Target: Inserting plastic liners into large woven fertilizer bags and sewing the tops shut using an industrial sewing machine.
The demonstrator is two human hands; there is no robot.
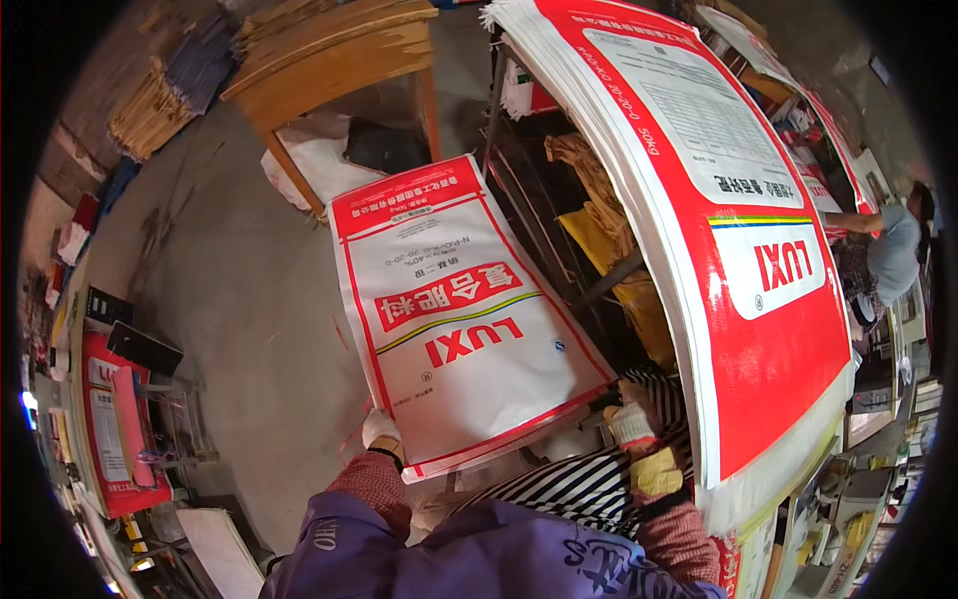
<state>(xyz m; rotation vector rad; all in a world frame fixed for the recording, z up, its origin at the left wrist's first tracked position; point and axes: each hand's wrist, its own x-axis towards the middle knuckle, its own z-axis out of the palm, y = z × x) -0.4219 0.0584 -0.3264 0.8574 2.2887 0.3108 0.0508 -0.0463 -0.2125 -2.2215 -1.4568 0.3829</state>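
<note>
A flat white and red woven sack [469,389] lies in front of me, its near end toward my body. At its near left corner my left hand [381,431], in a white glove, is closed on the sack's edge. Close to the near right corner is my right hand [631,427], in a white glove with a yellowish cuff. Its fingers look curled, but what they hold is hidden. To the right rises a thick stack of red and white sacks [773,369], its near side beside my right forearm.
A wooden table [329,60] stands ahead, with white and dark material beneath it. Yellow and brown sheets [599,240] lie under the stack. At far left are red sacks [110,429] and a black box [145,347]. Another person [893,250] is at the far right.
</note>
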